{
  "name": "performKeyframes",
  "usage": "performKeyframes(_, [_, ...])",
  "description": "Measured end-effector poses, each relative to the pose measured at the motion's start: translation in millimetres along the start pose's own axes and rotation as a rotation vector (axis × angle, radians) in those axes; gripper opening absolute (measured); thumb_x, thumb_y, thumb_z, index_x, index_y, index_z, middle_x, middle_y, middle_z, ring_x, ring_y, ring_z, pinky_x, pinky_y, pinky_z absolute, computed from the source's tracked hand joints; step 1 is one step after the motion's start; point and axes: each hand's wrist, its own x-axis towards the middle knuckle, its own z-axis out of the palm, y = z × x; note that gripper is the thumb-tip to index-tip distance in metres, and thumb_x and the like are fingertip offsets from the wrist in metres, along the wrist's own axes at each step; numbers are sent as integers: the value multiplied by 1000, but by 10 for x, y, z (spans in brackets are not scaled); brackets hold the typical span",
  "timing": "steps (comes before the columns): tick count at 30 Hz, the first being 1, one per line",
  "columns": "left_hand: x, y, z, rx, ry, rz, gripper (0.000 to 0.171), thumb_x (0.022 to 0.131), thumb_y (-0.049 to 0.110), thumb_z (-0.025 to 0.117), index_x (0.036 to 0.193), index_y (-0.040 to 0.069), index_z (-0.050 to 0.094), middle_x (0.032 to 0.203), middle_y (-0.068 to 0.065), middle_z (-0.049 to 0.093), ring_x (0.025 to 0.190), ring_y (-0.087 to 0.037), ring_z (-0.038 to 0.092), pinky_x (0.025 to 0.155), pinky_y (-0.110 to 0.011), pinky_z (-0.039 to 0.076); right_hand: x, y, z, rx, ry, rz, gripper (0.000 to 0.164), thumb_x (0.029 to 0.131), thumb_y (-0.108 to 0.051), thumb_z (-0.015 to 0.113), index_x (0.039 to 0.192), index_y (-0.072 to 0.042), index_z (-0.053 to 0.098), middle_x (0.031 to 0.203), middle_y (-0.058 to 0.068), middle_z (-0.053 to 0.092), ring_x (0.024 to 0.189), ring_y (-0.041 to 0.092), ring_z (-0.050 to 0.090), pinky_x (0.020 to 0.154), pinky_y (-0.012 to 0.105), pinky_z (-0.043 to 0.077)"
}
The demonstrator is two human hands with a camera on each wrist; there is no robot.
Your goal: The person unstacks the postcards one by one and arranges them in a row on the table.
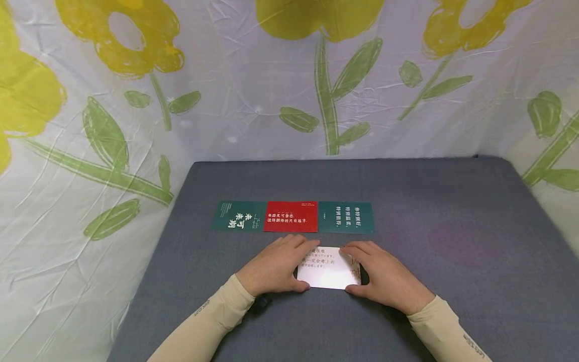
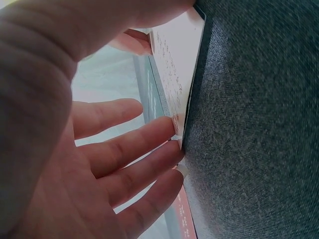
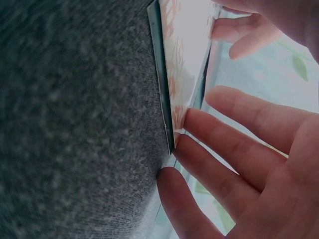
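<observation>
A white postcard [image 1: 330, 277] with printed characters lies near the middle of the grey table, held between both hands. At its left end, my left hand [image 1: 279, 264] has the thumb at the near edge and fingers at the far edge. My right hand [image 1: 384, 271] grips the right end the same way. In the right wrist view, a dark green layer [image 3: 158, 55] shows beneath the white postcard [image 3: 192, 50], so more than one card may be stacked. The left wrist view shows the fingertips [image 2: 169, 127] touching the postcard's edge.
Beyond the hands, a green card [image 1: 223, 221], a red card [image 1: 289, 208] and another green card [image 1: 327, 223] lie side by side in a row. A grey cloth covers the table [image 1: 429, 201]. White fabric with yellow flowers [image 1: 244, 100] hangs behind and at the sides.
</observation>
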Motion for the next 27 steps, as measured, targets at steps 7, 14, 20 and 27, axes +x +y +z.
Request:
performKeyframes(7, [7, -9, 12, -4, 0, 3, 94, 83, 44, 92, 163, 18, 48, 147, 1, 62, 130, -16, 58, 115, -41, 51, -8, 1, -9, 2, -1, -4, 76, 77, -35, 98, 144, -16, 66, 144, 0, 66, 130, 21, 64, 107, 46, 58])
performKeyframes(14, [13, -14, 13, -4, 1, 6, 94, 83, 45, 91, 163, 19, 48, 147, 1, 62, 129, -16, 58, 115, -41, 51, -12, -2, -21, 3, -6, 1, 76, 78, -35, 98, 144, -17, 66, 143, 0, 66, 131, 21, 64, 108, 47, 58])
performKeyframes(20, [14, -12, 14, -4, 0, 7, 94, 83, 46, 91, 162, 19, 48, 146, 1, 61, 129, -16, 58, 114, -41, 52, -15, 6, -26, 4, -5, -3, 75, 77, -34, 98, 143, -17, 66, 143, 0, 67, 130, 21, 64, 108, 46, 58])
performKeyframes(27, [5, -5, 3, -4, 5, 16, 94, 83, 46, 90, 162, 18, 48, 146, 1, 62, 129, -16, 58, 114, -41, 52, -19, 0, -53, 3, 0, -6, 76, 77, -35, 98, 143, -17, 66, 142, 0, 67, 130, 21, 64, 107, 46, 59])
